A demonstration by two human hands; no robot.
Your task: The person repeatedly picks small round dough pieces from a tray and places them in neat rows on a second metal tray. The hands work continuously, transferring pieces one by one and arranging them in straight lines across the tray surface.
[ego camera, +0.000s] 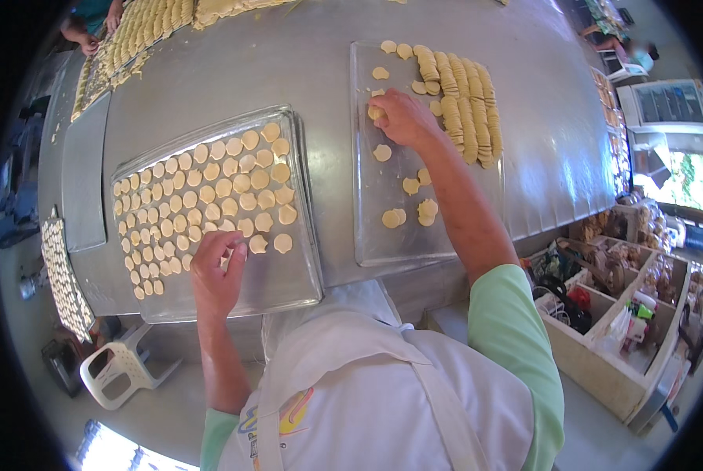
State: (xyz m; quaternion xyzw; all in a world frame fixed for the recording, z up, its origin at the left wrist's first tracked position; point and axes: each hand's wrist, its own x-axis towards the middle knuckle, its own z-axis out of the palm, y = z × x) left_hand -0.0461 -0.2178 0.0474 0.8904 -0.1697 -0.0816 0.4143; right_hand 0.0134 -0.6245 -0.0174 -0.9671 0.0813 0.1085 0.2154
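Observation:
My right hand [403, 116] reaches over the right metal tray [369, 247], its fingertips closed on a pale dough round [375, 112]. Loose rounds lie near it, among them a single one [382, 153] and an overlapping pair [391, 218]. Tight rows of stacked dough rounds [469, 106] fill that tray's far right part. My left hand [217, 268] is bent over the near side of the left metal tray [281, 282], thumb and fingers close together. Pale dough shows between them, but whether it is held is unclear. Spaced rows of dough rounds [207, 193] cover much of this tray.
Across the metal table [322, 76], a person's hands [101, 35] are beside more stacked dough [145, 35]. A bare metal sheet [86, 176] and another filled tray [66, 277] lie left. A white plastic chair [116, 371] and a compartmented box [611, 353] flank me.

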